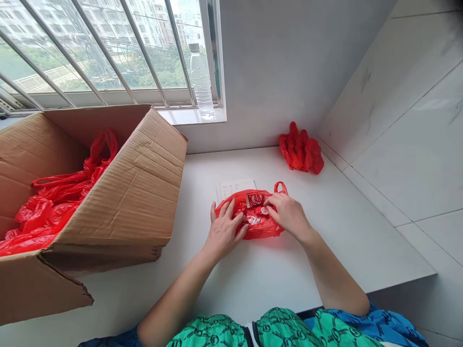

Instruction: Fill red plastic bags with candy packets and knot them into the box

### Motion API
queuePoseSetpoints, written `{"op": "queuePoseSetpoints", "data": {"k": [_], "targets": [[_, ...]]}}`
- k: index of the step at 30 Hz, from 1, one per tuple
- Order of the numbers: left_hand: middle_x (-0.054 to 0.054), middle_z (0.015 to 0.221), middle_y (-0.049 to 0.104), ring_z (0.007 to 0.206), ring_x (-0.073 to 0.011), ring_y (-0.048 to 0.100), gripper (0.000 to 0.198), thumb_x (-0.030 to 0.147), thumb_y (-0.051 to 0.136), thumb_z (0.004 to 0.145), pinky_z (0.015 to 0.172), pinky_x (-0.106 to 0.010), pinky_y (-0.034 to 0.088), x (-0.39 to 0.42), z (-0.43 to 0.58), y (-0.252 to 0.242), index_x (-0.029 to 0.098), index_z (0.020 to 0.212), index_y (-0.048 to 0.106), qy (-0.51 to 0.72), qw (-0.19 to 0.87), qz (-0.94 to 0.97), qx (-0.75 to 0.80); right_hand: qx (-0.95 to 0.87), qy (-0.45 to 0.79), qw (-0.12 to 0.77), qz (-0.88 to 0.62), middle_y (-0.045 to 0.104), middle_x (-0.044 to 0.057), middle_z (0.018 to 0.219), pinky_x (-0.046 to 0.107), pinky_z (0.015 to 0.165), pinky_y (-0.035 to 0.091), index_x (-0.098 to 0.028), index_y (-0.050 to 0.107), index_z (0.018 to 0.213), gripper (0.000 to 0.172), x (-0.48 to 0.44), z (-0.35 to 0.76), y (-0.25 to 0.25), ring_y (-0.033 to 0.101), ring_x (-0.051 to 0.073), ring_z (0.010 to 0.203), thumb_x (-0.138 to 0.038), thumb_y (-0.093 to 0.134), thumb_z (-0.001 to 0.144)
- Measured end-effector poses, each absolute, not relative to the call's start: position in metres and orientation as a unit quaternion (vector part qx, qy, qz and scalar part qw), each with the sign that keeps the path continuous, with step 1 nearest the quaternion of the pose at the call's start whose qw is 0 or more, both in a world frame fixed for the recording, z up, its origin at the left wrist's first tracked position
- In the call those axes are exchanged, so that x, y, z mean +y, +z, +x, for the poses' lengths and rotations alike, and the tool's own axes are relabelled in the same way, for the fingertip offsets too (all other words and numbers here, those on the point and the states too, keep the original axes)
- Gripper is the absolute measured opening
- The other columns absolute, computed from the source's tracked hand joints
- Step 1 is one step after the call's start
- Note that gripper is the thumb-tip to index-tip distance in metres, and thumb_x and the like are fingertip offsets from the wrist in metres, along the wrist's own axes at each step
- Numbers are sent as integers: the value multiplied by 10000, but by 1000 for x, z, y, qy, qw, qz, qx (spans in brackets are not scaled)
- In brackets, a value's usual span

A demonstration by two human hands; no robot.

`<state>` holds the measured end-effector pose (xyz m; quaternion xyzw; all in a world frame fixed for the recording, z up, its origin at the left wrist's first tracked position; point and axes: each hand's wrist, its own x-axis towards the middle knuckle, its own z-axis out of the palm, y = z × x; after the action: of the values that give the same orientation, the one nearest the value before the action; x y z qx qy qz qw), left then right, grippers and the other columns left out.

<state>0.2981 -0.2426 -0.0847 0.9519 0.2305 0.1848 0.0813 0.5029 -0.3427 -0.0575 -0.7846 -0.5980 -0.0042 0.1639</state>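
A red plastic bag (265, 230) lies open on the white tabletop, with several small red and white packets (255, 200) inside it. My left hand (224, 230) rests on the bag's left side, its fingers spread over the opening. At the right edge of the opening, my right hand (288, 214) has its fingers bent together at the packets and the rim; what they grip is too small to make out. Behind my right hand, one bag handle loop stands up. Partly under the bag's far side is a sheet of paper (237, 187) with writing.
A large open cardboard box (139, 185) with red bags (58, 212) stands at the left. Another bunched red bag (301, 150) lies by the back wall. On the windowsill is a clear bottle (201, 84). A tiled wall borders the table's right side.
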Motion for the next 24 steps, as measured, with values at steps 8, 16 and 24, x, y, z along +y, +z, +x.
{"op": "queuePoseSetpoints", "data": {"k": [8, 16, 24], "targets": [[-192, 1529, 419, 1486, -337, 289, 209, 355, 505, 959, 1162, -706, 133, -244, 300, -87, 217, 1027, 646, 143, 91, 954, 247, -601, 14, 73, -796, 703, 83, 1061, 356, 764, 494, -191, 708, 1042, 168, -336, 494, -70, 641, 267, 975, -193, 672, 879], [-140, 1509, 463, 1420, -305, 400, 218, 399, 512, 980, 1178, -682, 111, -242, 297, -81, 233, 1042, 638, 216, 117, 938, 245, -574, 67, 381, -722, 722, 24, 1001, 355, 816, 504, -256, 730, 986, 167, -340, 497, -51, 637, 210, 922, -257, 569, 943], [-15, 1059, 697, 1049, -194, 621, 143, 337, 539, 975, 1158, -476, 248, -245, 295, -60, 249, 1060, 612, 326, 218, 884, 254, -402, 342, 586, -615, 647, -2, 736, 309, 681, 482, -213, 681, 794, 309, -336, 475, -47, 568, 154, 670, -517, 732, 813]]}}
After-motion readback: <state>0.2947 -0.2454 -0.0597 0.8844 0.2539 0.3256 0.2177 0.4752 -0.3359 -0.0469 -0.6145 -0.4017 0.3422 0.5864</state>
